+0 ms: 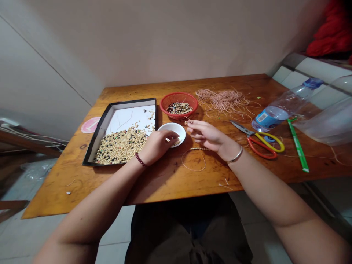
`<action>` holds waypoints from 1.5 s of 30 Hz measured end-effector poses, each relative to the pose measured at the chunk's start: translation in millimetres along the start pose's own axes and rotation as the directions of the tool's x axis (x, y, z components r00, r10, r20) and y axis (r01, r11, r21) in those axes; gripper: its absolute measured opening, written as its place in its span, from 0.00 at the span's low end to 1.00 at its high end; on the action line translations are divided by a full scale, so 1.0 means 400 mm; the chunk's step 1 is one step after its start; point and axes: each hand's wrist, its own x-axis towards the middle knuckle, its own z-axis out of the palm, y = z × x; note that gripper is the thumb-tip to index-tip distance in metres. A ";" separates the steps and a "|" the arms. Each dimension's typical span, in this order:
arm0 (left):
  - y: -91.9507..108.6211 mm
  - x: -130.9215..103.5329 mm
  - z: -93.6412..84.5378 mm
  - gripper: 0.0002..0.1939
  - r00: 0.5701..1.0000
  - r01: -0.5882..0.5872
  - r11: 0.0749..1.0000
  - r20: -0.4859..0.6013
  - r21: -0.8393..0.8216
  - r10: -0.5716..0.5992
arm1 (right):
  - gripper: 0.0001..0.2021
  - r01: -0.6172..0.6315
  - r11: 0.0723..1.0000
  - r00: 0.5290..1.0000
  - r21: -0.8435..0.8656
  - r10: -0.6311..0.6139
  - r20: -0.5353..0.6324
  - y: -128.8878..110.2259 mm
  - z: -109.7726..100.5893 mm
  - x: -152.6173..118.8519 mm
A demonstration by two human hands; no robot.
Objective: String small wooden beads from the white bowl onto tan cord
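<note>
My left hand (158, 145) reaches over the rim of a small white bowl (180, 129) with pale beads in it. Its fingers are bent together down at the beads; whatever they pinch is hidden. My right hand (205, 132) is closed, thumb and fingertips pinching a thin string, with a pale bead (186, 123) at the fingertips. Below that hand, a row of threaded beads (196, 148) lies on the table, and a loop of string (194, 171) curves toward me.
A black-edged tray (156, 110) of mixed beads stands left, a red basket (178, 116) of beads behind the bowl. Pink string (220, 99) lies tangled at the back. Scissors (251, 132), a water bottle (275, 115) and a green strip (297, 146) are to the right on the wooden table (165, 190).
</note>
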 end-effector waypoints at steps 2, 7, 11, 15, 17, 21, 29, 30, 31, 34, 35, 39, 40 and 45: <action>0.000 0.001 0.000 0.08 1.000 0.004 1.000 -0.005 -0.027 -0.004 | 0.06 -0.002 1.000 1.000 0.009 0.002 -0.016 0.000 -0.003 0.002; -0.002 0.000 0.002 0.09 1.000 -0.002 0.999 -0.014 -0.040 0.002 | 0.06 -0.005 0.999 1.000 0.044 0.004 0.020 0.006 -0.011 0.009; 0.002 0.000 0.000 0.09 1.000 0.001 0.999 -0.008 -0.034 -0.002 | 0.03 -0.030 0.989 0.998 0.148 0.022 0.053 0.011 -0.012 0.015; 0.007 0.000 -0.003 0.08 1.000 0.010 1.000 -0.007 -0.017 -0.011 | 0.07 -0.020 0.976 0.997 0.217 0.004 0.077 0.014 -0.006 0.017; 0.007 0.000 -0.003 0.07 1.000 0.009 1.000 -0.014 -0.006 -0.010 | 0.09 -0.014 0.977 0.996 0.215 -0.005 0.085 0.014 -0.005 0.017; 0.005 -0.001 -0.002 0.08 1.000 0.006 1.000 -0.008 -0.002 -0.006 | 0.11 -0.005 0.983 0.997 0.185 -0.011 0.082 0.015 -0.002 0.017; 0.007 0.001 -0.004 0.08 1.000 -0.011 1.000 -0.004 -0.008 0.011 | 0.11 0.021 0.987 0.996 0.160 -0.034 0.077 0.022 -0.006 0.024; 0.007 0.000 -0.004 0.08 1.000 -0.017 1.000 -0.005 -0.008 0.017 | 0.11 0.012 0.989 0.997 0.148 -0.022 0.072 0.023 -0.007 0.025; 0.007 0.000 -0.003 0.08 1.000 -0.021 1.000 -0.008 -0.007 0.021 | 0.12 0.000 0.992 0.998 0.128 -0.007 0.060 0.024 -0.007 0.025; 0.008 -0.001 -0.001 0.08 0.999 -0.034 0.999 -0.038 -0.004 0.034 | 0.15 -0.007 0.999 1.000 0.032 0.007 0.001 0.030 -0.004 0.026; 0.008 -0.001 0.000 0.08 0.998 -0.039 0.999 -0.059 -0.009 0.039 | 0.15 0.010 1.000 1.000 -0.005 -0.010 -0.021 0.032 -0.003 0.026; 0.009 0.001 0.000 0.08 0.989 -0.027 0.996 -0.148 -0.088 0.014 | 0.12 0.053 0.992 0.994 -0.118 -0.064 -0.089 0.035 0.004 0.024; 0.009 0.002 -0.001 0.09 0.986 -0.012 0.993 -0.167 -0.121 -0.009 | 0.11 0.050 0.990 0.993 -0.132 -0.063 -0.097 0.034 0.006 0.023; 0.012 0.002 -0.003 0.10 0.962 0.016 0.975 -0.264 -0.222 -0.075 | 0.06 0.044 0.978 0.977 -0.203 -0.084 -0.195 0.030 0.024 0.025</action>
